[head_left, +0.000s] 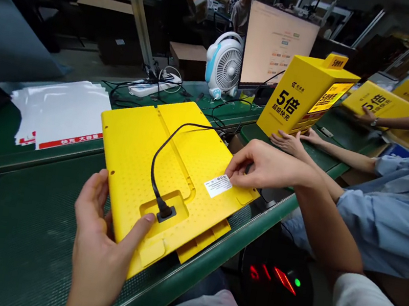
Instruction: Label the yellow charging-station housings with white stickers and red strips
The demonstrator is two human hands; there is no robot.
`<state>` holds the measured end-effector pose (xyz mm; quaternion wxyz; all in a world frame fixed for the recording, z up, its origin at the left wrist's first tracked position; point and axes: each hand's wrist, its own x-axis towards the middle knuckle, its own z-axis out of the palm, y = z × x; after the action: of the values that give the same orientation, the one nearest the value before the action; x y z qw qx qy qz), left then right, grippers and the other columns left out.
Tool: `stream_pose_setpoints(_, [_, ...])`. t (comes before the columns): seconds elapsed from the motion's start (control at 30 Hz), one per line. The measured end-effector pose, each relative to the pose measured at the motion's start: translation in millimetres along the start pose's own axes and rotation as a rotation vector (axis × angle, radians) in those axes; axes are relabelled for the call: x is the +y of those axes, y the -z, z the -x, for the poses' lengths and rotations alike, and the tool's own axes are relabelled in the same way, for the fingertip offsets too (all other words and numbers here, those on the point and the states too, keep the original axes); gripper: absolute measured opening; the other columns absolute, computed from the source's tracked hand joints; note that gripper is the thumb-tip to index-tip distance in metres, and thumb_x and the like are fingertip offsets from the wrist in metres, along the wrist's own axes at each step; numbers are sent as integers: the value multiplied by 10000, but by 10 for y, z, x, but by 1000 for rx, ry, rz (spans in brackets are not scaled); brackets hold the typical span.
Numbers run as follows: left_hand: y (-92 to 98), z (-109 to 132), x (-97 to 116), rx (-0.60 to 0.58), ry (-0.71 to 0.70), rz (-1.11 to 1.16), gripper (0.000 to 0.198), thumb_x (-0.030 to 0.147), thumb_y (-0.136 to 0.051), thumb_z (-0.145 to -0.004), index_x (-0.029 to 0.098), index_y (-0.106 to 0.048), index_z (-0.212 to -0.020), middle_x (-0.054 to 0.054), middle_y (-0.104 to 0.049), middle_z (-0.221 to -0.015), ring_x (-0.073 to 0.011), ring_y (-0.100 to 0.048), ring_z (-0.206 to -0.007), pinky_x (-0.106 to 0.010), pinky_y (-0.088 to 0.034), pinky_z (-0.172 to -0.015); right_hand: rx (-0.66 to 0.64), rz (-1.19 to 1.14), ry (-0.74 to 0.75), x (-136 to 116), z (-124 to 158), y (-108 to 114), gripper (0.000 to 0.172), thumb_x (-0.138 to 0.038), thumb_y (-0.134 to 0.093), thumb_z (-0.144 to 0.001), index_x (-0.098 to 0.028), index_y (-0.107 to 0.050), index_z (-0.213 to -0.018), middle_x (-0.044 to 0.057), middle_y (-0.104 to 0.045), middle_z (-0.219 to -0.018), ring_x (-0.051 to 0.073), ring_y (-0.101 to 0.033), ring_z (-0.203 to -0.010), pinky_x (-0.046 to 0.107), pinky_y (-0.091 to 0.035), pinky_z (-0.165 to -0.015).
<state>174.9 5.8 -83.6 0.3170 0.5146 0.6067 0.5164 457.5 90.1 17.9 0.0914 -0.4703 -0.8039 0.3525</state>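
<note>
A yellow plastic box lies in front of me with a flat, dotted face up. My left hand grips its near left corner, thumb on top beside a recessed socket. Into that socket goes the plug of a black power cord, which runs off past the box's far right edge. With fingers pinched, my right hand is at the corner of a white printed label near the box's right edge. The label lies mostly flat on the yellow surface. Yellow flaps stick out below the near edge.
White printed sheets lie at the left. Behind stand a small fan, a power strip and a monitor. At right, a co-worker's hands touch a tall yellow box. The green bench edge runs diagonally nearby.
</note>
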Motion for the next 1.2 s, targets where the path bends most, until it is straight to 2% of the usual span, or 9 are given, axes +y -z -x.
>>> stream_pose_setpoints(0.2, [-14,5,76,-1,49,12,952,394,-820,-652,390,-375,-1494,57,-397,-1569,-257,-324,-1487,-419,-297,-1259,83,52,33,-18,-16,-55,113,-90,-652,-717,-103,-757,-754,-8,-681,-620,61,-566,-525,162,-400,-523])
stream_pose_setpoints(0.4, [-16,18,89,5,96,14,940,422,-813,-654,424,-377,-1487,69,-395,-1571,-281,-336,-1481,-477,-329,-1232,119,15,58,36,-12,-137,105,-84,-628,-714,-115,-722,-749,-33,-640,-616,40,-515,-518,150,-384,-523])
stream_pose_setpoints(0.63, [-21,19,73,6,87,31,955,412,-828,-651,414,-380,-1495,45,-404,-1568,-294,-338,-1479,-524,-330,-1233,244,-63,43,113,-33,-224,85,-99,-653,-713,-129,-714,-764,-38,-639,-638,41,-549,-513,126,-362,-457])
stream_pose_setpoints(0.8, [-15,17,57,-10,85,19,936,417,-824,-674,420,-369,-1492,45,-414,-1559,-305,-349,-1469,-545,-327,-1235,204,-249,-50,166,-39,-275,107,-163,-672,-764,-137,-660,-866,-49,-621,-659,89,-608,-444,158,-406,-404])
stream_pose_setpoints(0.9, [-8,19,46,-12,79,31,911,419,-803,-702,415,-358,-1497,43,-402,-1567,-310,-372,-1454,-539,-333,-1236,258,-182,26,133,-61,-331,80,-185,-711,-777,-139,-658,-816,-59,-599,-622,54,-557,-441,153,-383,-435])
stream_pose_setpoints(1.0, [5,20,45,-21,81,18,912,423,-793,-712,406,-343,-1505,23,-380,-1581,-329,-392,-1437,-581,-349,-1218,302,-91,171,113,-164,-384,160,-250,-766,-779,-142,-657,-735,-39,-615,-636,52,-543,-546,160,-383,-515])
stream_pose_setpoints(1.07, [20,15,52,-25,68,-13,919,432,-792,-710,377,-344,-1511,-3,-372,-1586,-342,-371,-1446,-601,-347,-1210,395,-45,252,177,-278,-375,202,-298,-765,-794,-148,-658,-713,-17,-639,-676,69,-549,-608,181,-389,-562])
stream_pose_setpoints(1.13, [37,3,46,-23,45,-41,946,431,-802,-698,335,-342,-1519,-35,-370,-1588,-352,-341,-1462,-605,-327,-1216,624,-126,246,329,-394,-332,237,-336,-762,-789,-158,-643,-686,-11,-623,-659,76,-521,-582,200,-380,-557])
stream_pose_setpoints(1.2, [45,-15,-5,-31,30,-10,942,420,-799,-715,316,-334,-1528,-50,-366,-1594,-348,-333,-1469,-589,-298,-1232,867,-311,175,537,-477,-310,273,-399,-740,-784,-172,-621,-690,-14,-586,-628,85,-500,-536,214,-383,-535])
